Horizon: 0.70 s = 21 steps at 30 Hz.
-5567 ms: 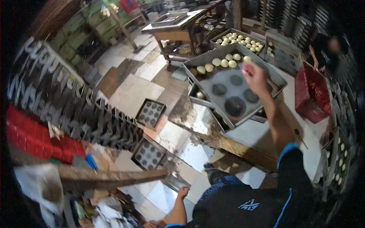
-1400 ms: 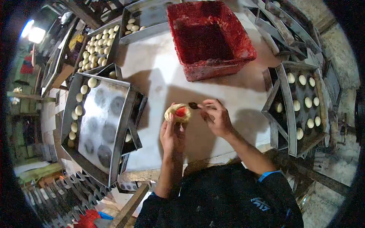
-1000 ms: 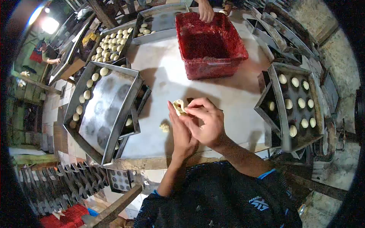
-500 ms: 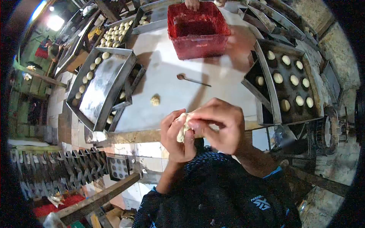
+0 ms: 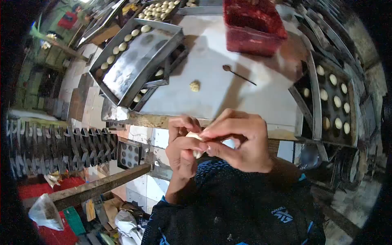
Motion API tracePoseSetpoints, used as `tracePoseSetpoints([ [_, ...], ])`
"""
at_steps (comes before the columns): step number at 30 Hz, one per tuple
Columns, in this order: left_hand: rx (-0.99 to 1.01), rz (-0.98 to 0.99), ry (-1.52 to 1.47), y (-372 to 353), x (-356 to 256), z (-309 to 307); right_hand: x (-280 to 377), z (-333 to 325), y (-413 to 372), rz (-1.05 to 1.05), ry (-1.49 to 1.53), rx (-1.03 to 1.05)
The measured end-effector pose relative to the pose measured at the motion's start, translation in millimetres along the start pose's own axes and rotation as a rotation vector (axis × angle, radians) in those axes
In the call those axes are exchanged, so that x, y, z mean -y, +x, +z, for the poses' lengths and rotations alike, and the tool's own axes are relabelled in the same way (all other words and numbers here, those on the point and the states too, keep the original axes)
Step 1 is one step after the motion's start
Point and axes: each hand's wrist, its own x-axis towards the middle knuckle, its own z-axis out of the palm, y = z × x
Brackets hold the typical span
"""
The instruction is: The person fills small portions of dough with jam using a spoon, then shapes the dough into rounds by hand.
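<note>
A small piece of pale dough point(image 5: 197, 154) is held between my two hands, just in front of the table edge. My left hand point(image 5: 181, 149) curls around it from the left, with fingers bent and thumb pressed in. The thumb and fingertips of my right hand point(image 5: 241, 141) pinch the dough from the other side. Most of the dough is hidden behind the fingers. Beyond the hands, a crumbly yellowish lump point(image 5: 194, 85) lies on the white tabletop point(image 5: 175, 100). To its right rests a dark long-handled spoon point(image 5: 242, 77).
On the left, a metal tray point(image 5: 134, 61) holds a row of dough balls, stacked over another tray. A dark tray point(image 5: 332, 112) at right carries several more. A red crate point(image 5: 255, 41) stands at the back. Stacked metal racks point(image 5: 61, 149) and a wooden beam point(image 5: 94, 183) lie lower left.
The view has tilted down and turned left, so the table items appear higher and further right. My left fingers have folded further over the dough; my right hand still pinches it.
</note>
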Motion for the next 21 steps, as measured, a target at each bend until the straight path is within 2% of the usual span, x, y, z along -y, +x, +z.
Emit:
tracePoseSetpoints([
  [1,-0.021,0.008,0.009,9,-5,-5,-10,9,9,-0.201,-0.076,0.023],
  [3,-0.341,0.034,0.25,25,-10,-18,-7,41,30,-0.283,-0.21,0.003],
  [5,-0.392,0.025,0.291,37,-9,-49,-27,71,49,-0.314,-0.298,0.032],
  [7,-0.486,-0.039,-0.096,57,-11,-71,-57,96,72,-0.501,-0.14,-0.069],
  [8,-0.334,-0.109,-0.163,61,-2,-99,-61,107,85,-0.409,-0.028,-0.026],
  [9,-0.232,-0.124,-0.185,75,4,-124,-65,121,101,-0.411,-0.025,-0.004],
  [11,0.018,-0.004,0.066,100,13,-179,-74,151,136,-0.179,0.034,0.183],
  [12,-0.145,0.082,-0.042,111,18,-189,-80,162,149,-0.046,0.018,0.287],
  [13,-0.126,0.148,0.083,119,20,-212,-82,170,166,-0.053,0.017,0.3],
  [15,-0.199,0.092,0.152,124,21,-248,-84,183,196,-0.112,-0.339,0.447],
  [16,-0.338,0.052,0.129,126,28,-257,-90,197,203,-0.147,-0.401,0.249],
  [17,-0.331,-0.205,0.432,131,19,-267,-89,201,213,-0.2,-0.49,0.182],
  [19,-0.175,-0.002,0.47,140,47,-292,-90,213,235,-0.394,-0.51,0.219],
  [20,-0.228,-0.125,0.099,153,41,-287,-96,223,246,-0.454,-0.497,0.32],
  [21,-0.086,-0.419,0.524,135,47,-299,-103,233,256,-0.512,-0.48,0.424],
])
